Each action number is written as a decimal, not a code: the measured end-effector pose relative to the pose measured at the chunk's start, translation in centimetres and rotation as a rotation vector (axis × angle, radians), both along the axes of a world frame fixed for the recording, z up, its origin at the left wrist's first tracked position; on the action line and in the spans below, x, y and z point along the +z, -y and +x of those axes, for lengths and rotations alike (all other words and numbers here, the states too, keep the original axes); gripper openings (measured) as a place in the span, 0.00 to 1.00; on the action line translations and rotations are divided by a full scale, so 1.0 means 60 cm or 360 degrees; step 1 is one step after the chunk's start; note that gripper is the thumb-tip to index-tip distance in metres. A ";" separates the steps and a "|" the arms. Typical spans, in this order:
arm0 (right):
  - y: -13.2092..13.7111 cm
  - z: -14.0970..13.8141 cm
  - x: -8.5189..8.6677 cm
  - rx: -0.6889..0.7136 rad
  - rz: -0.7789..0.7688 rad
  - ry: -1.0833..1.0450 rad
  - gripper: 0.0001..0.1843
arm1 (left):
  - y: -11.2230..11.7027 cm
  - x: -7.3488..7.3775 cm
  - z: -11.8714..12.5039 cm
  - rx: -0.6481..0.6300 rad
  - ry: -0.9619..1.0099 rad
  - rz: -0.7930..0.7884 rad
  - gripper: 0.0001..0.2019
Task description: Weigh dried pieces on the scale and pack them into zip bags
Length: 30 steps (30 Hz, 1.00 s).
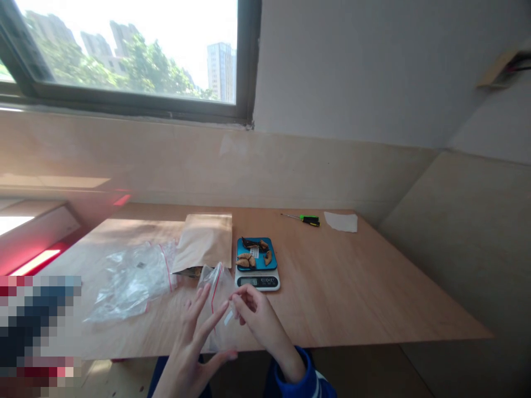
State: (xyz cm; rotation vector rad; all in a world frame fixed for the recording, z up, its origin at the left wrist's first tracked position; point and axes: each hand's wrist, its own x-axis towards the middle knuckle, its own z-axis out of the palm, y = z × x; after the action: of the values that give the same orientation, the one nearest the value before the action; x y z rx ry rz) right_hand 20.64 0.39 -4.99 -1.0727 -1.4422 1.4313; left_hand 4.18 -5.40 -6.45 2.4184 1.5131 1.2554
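A clear zip bag (pixel 214 279) with a red seal line is at the table's front edge. My right hand (pixel 259 318) pinches its right edge between thumb and fingertips. Fingers spread, my left hand (pixel 193 345) is at the bag's left side; whether it touches the plastic I cannot tell. Just behind the hands stands a small white kitchen scale (pixel 271 274) with a blue top. Several brown, curved dried pieces (pixel 246 260) lie on it, too small to name. Left of the scale lies a brown paper bag (pixel 207 240), with dark pieces (pixel 191 272) at its near end.
More clear zip bags (pixel 136 282) lie spread on the left of the wooden table (pixel 352 298). Near the back edge are two screwdrivers (pixel 309 220), one green-handled, and a white scrap of paper (pixel 341 221). A wall and a window (pixel 136 55) rise behind.
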 end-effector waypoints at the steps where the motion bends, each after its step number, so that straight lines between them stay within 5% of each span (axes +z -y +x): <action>1: -0.007 0.005 0.004 0.0056 0.0049 0.0033 0.22 | -0.003 -0.004 0.003 0.0028 0.0035 0.0035 0.35; 3: -0.027 0.016 0.007 0.0000 0.0240 0.0193 0.23 | -0.009 -0.003 0.010 0.0089 0.0155 0.0085 0.34; 8: -0.101 0.043 -0.019 -0.0645 0.0796 0.0934 0.18 | -0.035 0.022 0.032 0.0375 0.0511 0.0070 0.33; 14: -0.149 0.041 -0.075 -0.0614 0.0869 0.1387 0.24 | -0.071 0.015 0.045 0.0549 0.0889 -0.0142 0.39; 18: -0.153 0.044 -0.090 -0.0639 0.0923 0.1360 0.22 | -0.068 0.009 0.054 0.0517 0.1120 -0.0262 0.40; 30: -0.153 0.067 -0.074 -0.0665 0.0920 0.0892 0.13 | -0.065 -0.006 0.062 0.0540 0.1038 -0.0405 0.35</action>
State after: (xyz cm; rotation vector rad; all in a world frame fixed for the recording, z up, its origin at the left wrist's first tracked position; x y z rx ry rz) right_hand 24.66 9.59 -9.43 -1.3321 -1.7294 0.3791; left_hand 7.89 -1.52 -6.82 1.4232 1.7474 1.5723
